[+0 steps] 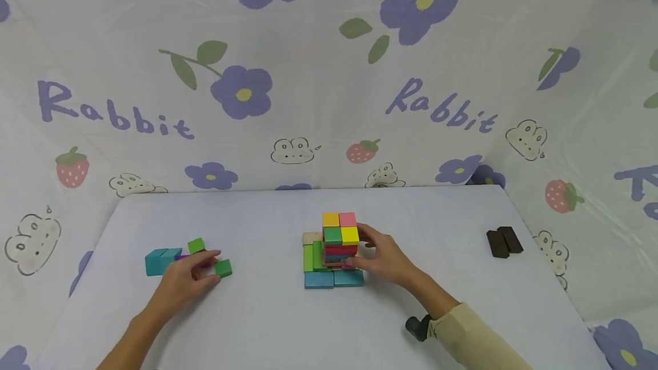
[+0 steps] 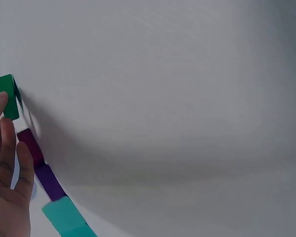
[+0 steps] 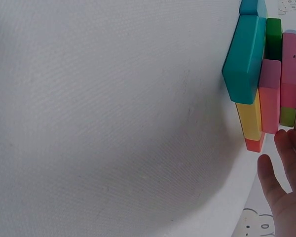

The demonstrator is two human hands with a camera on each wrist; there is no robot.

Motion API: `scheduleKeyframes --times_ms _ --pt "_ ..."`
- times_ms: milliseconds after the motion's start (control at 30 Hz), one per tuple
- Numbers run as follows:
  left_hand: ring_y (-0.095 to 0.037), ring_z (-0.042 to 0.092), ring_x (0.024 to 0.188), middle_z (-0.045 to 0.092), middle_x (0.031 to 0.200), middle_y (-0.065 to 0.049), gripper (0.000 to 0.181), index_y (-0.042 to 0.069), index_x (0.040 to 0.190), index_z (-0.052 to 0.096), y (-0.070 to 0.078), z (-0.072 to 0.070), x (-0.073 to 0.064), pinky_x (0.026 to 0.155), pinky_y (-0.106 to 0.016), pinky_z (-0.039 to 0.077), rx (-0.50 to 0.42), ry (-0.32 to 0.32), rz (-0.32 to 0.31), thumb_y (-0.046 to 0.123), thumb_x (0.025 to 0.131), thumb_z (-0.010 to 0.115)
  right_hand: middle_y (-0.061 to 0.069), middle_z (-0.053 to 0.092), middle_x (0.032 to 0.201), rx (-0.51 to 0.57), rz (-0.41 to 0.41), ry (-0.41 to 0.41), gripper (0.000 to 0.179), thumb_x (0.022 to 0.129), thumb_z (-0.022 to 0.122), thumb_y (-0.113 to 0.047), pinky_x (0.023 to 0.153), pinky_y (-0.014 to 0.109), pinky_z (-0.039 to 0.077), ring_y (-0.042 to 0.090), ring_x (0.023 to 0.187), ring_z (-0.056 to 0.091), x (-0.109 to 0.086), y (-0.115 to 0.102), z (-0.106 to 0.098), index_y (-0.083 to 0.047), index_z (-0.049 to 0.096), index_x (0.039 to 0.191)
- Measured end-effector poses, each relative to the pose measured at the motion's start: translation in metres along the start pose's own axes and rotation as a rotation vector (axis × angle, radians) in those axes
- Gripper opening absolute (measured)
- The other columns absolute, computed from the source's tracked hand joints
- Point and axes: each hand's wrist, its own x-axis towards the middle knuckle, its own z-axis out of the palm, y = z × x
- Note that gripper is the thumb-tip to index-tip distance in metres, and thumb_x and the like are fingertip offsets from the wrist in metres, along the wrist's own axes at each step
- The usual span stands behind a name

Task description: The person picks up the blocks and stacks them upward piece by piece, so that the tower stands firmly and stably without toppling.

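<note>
On the left side of the table my left hand (image 1: 182,281) pinches a green cube (image 1: 223,268) with thumb and finger at its tips. A lighter green cube (image 1: 196,245) lies just beyond the fingers. In the left wrist view, dark red (image 2: 31,148), purple (image 2: 50,182) and turquoise (image 2: 69,217) blocks line up beside the hand. My right hand (image 1: 388,258) is at the right side of a stacked block tower (image 1: 340,237), thumb near its lower front and fingers extended. In the right wrist view, the fingertips are right by a pink block (image 3: 270,98).
Two blue planks (image 1: 319,280) lie in front of the tower, and green planks (image 1: 308,258) stand on its left. Turquoise blocks (image 1: 155,262) sit left of my left hand. Two dark brown blocks (image 1: 497,244) lie far right. Patterned cloth (image 1: 319,84) hangs behind the table.
</note>
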Motion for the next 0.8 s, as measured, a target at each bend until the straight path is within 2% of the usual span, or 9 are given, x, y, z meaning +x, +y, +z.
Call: scheduleKeyframes --times_ms 100,233,333,500,667,800 --pt "-0.014 0.058 0.077 0.073 0.100 -0.004 0.049 0.004 0.120 0.070 0.010 0.004 0.008 0.066 -0.025 0.054 0.016 0.001 0.025 0.000 0.074 0.085 0.006 0.059 0.138 0.003 -0.001 0.000 0.075 0.083 0.081 -0.023 0.103 0.048 0.048 0.027 0.125 0.054 0.000 0.000 0.000 -0.011 0.045 0.147" --pt "-0.019 0.063 0.095 0.072 0.109 -0.007 0.049 0.005 0.125 0.067 0.028 0.010 0.021 0.078 -0.036 0.056 -0.007 -0.018 0.041 0.002 0.078 0.083 0.005 0.059 0.138 0.007 0.001 -0.003 0.075 0.083 0.082 -0.023 0.103 0.048 0.047 0.027 0.126 0.054 0.000 0.000 0.000 -0.012 0.045 0.147" --pt "-0.021 0.064 0.104 0.071 0.115 -0.009 0.050 0.006 0.127 0.065 0.045 0.015 0.034 0.082 -0.042 0.057 -0.051 -0.021 0.070 0.003 0.081 0.081 0.005 0.059 0.138 0.009 -0.005 -0.003 0.075 0.083 0.081 -0.023 0.103 0.048 0.048 0.027 0.126 0.054 -0.001 0.001 0.000 -0.012 0.045 0.147" --pt "-0.021 0.065 0.108 0.071 0.117 -0.006 0.048 0.008 0.129 0.064 0.080 0.025 0.058 0.085 -0.048 0.057 -0.163 -0.011 0.120 0.006 0.084 0.080 0.006 0.059 0.138 0.008 -0.010 0.000 0.075 0.083 0.081 -0.023 0.103 0.049 0.048 0.028 0.125 0.054 -0.001 0.002 0.000 -0.011 0.044 0.147" --pt "-0.018 0.064 0.109 0.071 0.118 -0.003 0.047 0.009 0.130 0.064 0.118 0.034 0.083 0.088 -0.043 0.057 -0.251 -0.002 0.126 0.009 0.086 0.079 0.007 0.059 0.138 0.003 0.009 0.001 0.075 0.083 0.081 -0.021 0.103 0.048 0.048 0.028 0.125 0.054 -0.001 0.001 -0.001 -0.010 0.044 0.147" --pt "-0.018 0.064 0.109 0.071 0.117 -0.005 0.045 0.008 0.129 0.065 0.144 0.041 0.098 0.089 -0.040 0.057 -0.290 0.019 0.159 0.011 0.086 0.079 0.008 0.058 0.139 0.008 0.019 -0.002 0.076 0.083 0.081 -0.021 0.104 0.048 0.047 0.029 0.125 0.054 -0.002 0.001 0.000 -0.009 0.043 0.148"
